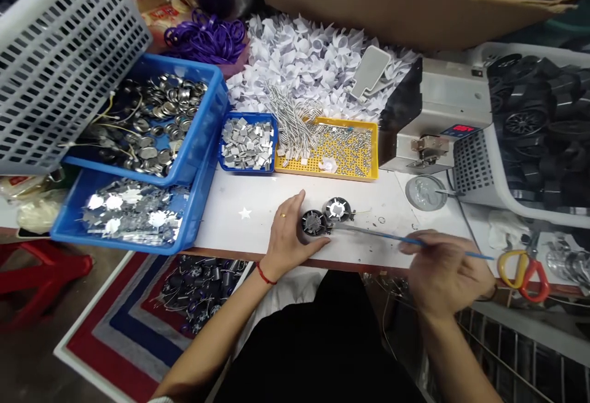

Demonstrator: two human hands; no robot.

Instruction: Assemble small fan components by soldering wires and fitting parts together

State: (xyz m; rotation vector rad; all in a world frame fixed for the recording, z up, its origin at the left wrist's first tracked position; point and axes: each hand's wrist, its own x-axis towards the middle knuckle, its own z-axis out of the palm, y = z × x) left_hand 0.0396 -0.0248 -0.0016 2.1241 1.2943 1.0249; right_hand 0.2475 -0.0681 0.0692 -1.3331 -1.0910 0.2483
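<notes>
My left hand (pixel 286 231) rests on the white tabletop, thumb and fingers spread around the left side of a black round part (pixel 314 223) with a dull grey centre. Whether the fingers touch that part is hard to tell. Just behind it to the right sits a second black round part (pixel 338 209), which has a shiny silver toothed disc inside. Between the fingers of my right hand (pixel 449 271), which is slightly blurred, is a thin blue-handled brush (pixel 391 236). Its grey tip reaches the near side of the two parts.
Blue trays (pixel 196 163) of metal pieces stand left. Behind lie a small blue tray (pixel 275 145), a yellow tray (pixel 374 151) and white plastic pieces (pixel 295 46). A metal machine (pixel 454 93), a dish of clear gel (pixel 424 192) and scissors (pixel 534 280) are right.
</notes>
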